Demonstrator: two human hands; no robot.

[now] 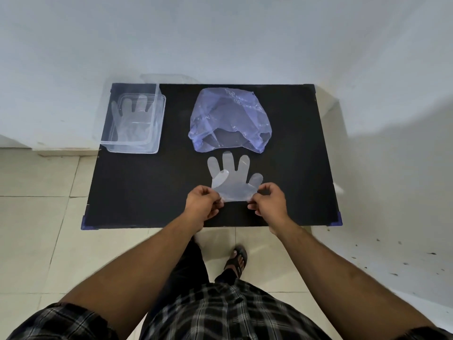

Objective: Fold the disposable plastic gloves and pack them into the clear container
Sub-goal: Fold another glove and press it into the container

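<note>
A clear plastic glove lies flat on the black table, fingers pointing away from me, one finger folded over the palm. My left hand pinches the left corner of its cuff and my right hand pinches the right corner. The clear container stands at the table's far left with another clear glove showing inside it. A crumpled bluish plastic bag sits just beyond the glove.
A white wall runs behind the table. The table has blue corner caps and stands on a tiled floor. My sandalled foot shows below the table's near edge.
</note>
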